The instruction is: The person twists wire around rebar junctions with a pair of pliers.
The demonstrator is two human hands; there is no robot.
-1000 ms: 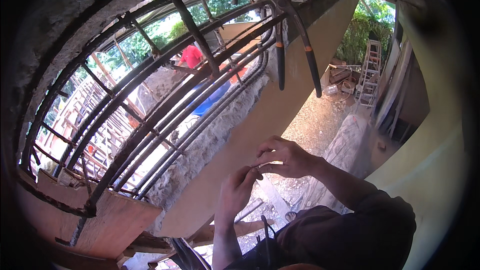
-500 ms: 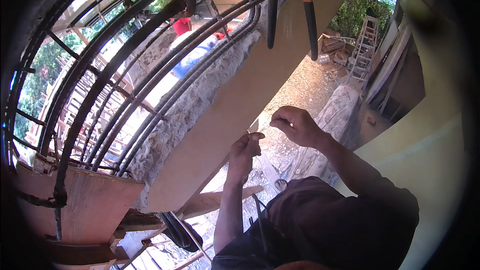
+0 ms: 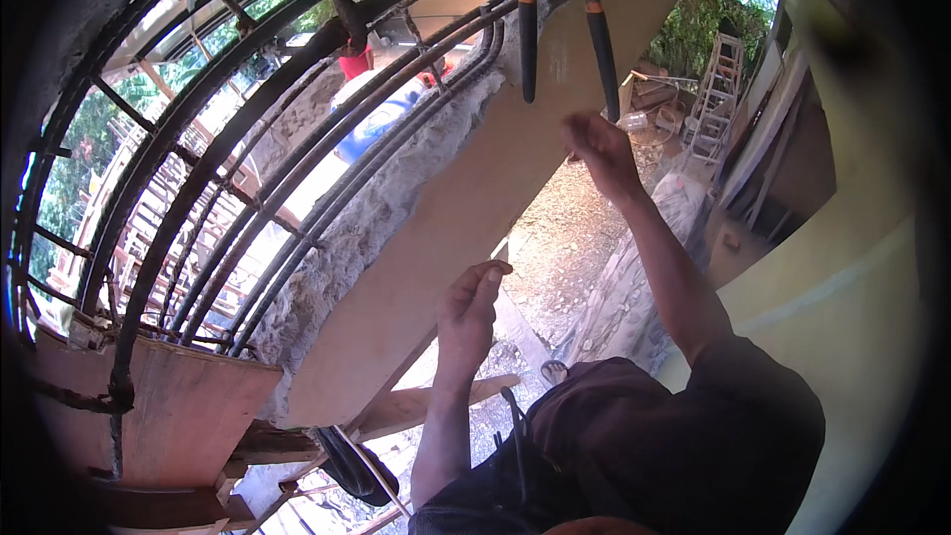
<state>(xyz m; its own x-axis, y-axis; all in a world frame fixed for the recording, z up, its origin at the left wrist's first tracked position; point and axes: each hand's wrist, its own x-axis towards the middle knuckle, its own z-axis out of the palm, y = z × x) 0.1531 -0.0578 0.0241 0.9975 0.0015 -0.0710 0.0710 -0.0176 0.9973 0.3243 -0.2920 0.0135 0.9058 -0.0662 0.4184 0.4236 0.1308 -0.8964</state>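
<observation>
My left hand (image 3: pixel 469 312) is closed in a pinch, thumb against fingertips, beside the lower edge of a smooth beige panel (image 3: pixel 416 248). Whatever it pinches is too small to make out. Higher up and to the right, my right hand (image 3: pixel 604 157) has its fingers curled in, slightly blurred; anything inside them is hidden. Just above it hang the two black handles with orange bands of a plier-like tool (image 3: pixel 528 54), whose jaws are out of view. One handle's tip ends close to my right hand.
Curved dark rebar (image 3: pixel 223 154) fills the upper left, beside a rough concrete edge (image 3: pixel 371 193). A reddish board (image 3: pixel 158 396) stands lower left. Below lie wood-chip-strewn ground, a wrapped long bundle (image 3: pixel 634 277) and a stepladder (image 3: pixel 718 99). A person in blue (image 3: pixel 381 119) is beyond the bars.
My hands, close together before, have drawn apart. The right one rose up toward the tool handles; the left one stayed low, still pinched, shifting slightly. The view tilted a little.
</observation>
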